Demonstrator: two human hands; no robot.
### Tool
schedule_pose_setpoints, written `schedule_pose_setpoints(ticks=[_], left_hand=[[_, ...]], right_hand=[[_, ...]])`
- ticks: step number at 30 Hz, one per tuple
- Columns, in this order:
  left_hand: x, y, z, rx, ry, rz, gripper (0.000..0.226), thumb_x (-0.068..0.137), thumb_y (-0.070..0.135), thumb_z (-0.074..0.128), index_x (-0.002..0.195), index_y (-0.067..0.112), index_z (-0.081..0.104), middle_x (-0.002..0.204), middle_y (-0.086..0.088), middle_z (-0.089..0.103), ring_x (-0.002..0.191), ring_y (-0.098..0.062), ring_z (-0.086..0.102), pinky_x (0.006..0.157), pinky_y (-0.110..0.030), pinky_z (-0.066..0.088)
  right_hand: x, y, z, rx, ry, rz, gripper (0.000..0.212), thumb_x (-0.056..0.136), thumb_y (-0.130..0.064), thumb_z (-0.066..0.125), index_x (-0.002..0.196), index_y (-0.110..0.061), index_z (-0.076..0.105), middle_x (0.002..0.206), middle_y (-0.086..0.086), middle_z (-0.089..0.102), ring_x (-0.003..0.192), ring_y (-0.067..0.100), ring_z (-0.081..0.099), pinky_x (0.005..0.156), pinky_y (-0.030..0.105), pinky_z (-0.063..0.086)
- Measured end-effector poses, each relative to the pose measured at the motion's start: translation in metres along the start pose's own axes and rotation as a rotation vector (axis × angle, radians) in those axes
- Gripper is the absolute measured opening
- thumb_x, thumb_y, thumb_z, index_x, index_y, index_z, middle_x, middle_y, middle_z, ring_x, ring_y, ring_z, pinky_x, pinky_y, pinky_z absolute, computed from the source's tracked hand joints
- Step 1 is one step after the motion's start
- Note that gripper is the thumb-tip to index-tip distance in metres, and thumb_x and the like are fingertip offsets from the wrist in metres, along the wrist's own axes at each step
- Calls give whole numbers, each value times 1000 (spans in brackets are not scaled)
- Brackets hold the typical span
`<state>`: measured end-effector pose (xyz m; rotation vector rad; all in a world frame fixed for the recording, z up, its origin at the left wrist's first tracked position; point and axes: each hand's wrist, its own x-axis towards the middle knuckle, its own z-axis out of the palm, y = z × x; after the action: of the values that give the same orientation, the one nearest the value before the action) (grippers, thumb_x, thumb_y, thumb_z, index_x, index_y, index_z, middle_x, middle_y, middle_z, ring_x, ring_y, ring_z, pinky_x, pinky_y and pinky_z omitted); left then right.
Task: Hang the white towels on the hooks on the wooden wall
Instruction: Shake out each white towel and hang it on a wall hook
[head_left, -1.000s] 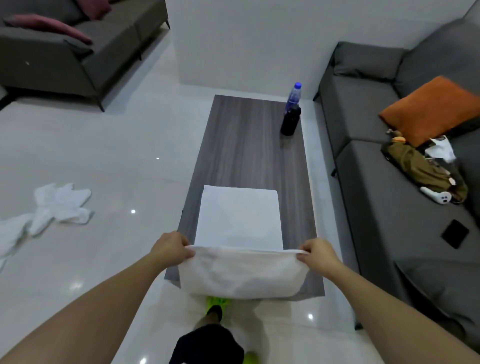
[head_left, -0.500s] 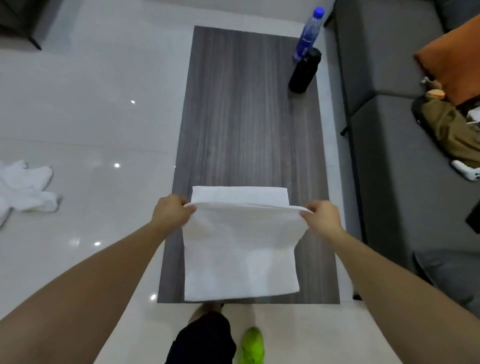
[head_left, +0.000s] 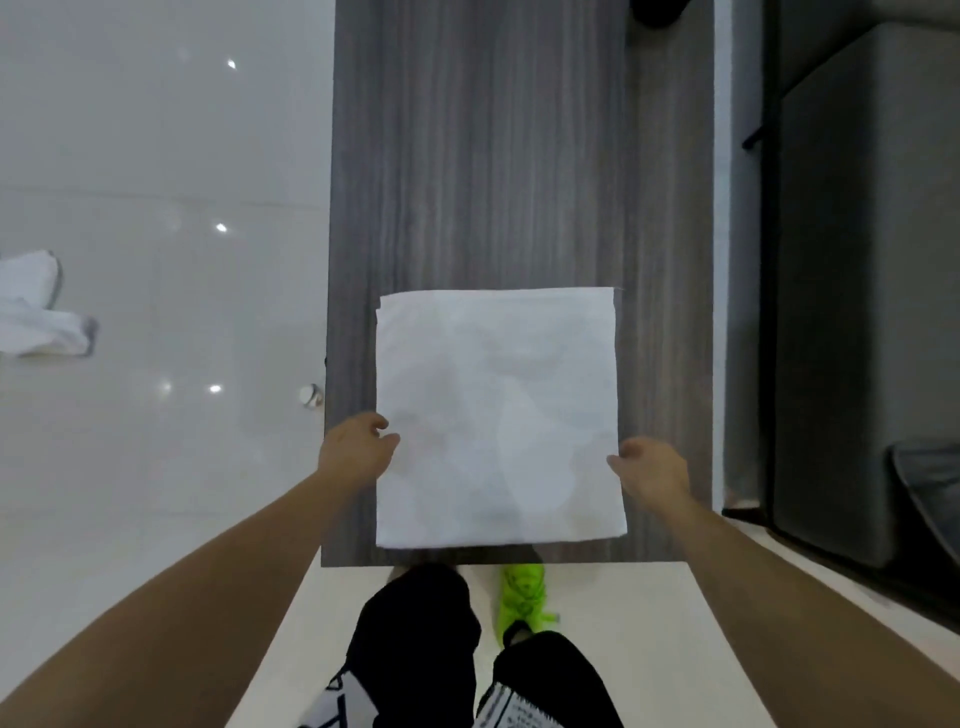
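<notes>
A white towel (head_left: 498, 415) lies folded into a flat square on the near end of the grey wooden coffee table (head_left: 467, 156). My left hand (head_left: 356, 449) sits at the towel's left edge with loosely curled fingers touching it. At the right edge my right hand (head_left: 649, 470) does the same, its thumb against the cloth. Neither hand plainly grips the towel. A second white towel (head_left: 36, 312) lies crumpled on the floor at the far left. No hooks or wooden wall are in view.
A dark grey sofa (head_left: 857, 260) runs along the table's right side. A dark bottle's base (head_left: 657, 10) shows at the table's far end. A small round object (head_left: 310, 396) lies on the glossy floor by the table's left edge. My legs and a green shoe (head_left: 522, 597) are below.
The near half of the towel was lifted and folded forward over the far half. It now lies flat, and both hands have let go and drawn back to its side edges. The view tilted downward.
</notes>
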<state>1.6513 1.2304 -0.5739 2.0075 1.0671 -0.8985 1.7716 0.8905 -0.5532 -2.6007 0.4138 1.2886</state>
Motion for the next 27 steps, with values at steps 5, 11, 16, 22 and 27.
schedule_pose_setpoints(ticks=[5,11,16,22,27], left_hand=[[-6,-47,57,-1,-61,-120,46,90,35,61,129,13,51,116,-9,61,106,-31,57,82,-33,43],[-30,-74,96,-210,85,-240,19,88,32,65,100,19,58,104,-5,62,90,-23,56,75,-34,46],[-60,-78,108,-590,82,-397,13,89,22,67,87,12,59,99,-13,63,88,-32,67,75,-41,61],[-100,-83,121,-1298,138,-467,9,84,-4,61,92,-4,57,90,-19,66,71,-26,70,63,-31,61],[-117,-106,161,-1383,163,-382,24,80,-21,53,92,-1,55,101,-23,56,99,-35,61,72,-35,61]], right_hand=[[6,45,44,84,-47,137,30,86,-34,67,109,-15,64,105,7,69,100,30,64,82,35,52],[6,76,75,546,-30,182,13,87,-26,72,89,-16,65,101,9,71,90,25,64,85,43,54],[-9,89,80,850,-97,199,16,87,-15,74,84,-6,61,87,8,65,72,21,62,63,31,58],[-28,115,78,1128,-10,160,27,76,11,66,67,-7,48,77,12,58,71,25,60,70,42,59],[-32,148,104,1105,32,189,31,79,17,55,76,-13,55,84,10,57,72,18,54,63,28,48]])
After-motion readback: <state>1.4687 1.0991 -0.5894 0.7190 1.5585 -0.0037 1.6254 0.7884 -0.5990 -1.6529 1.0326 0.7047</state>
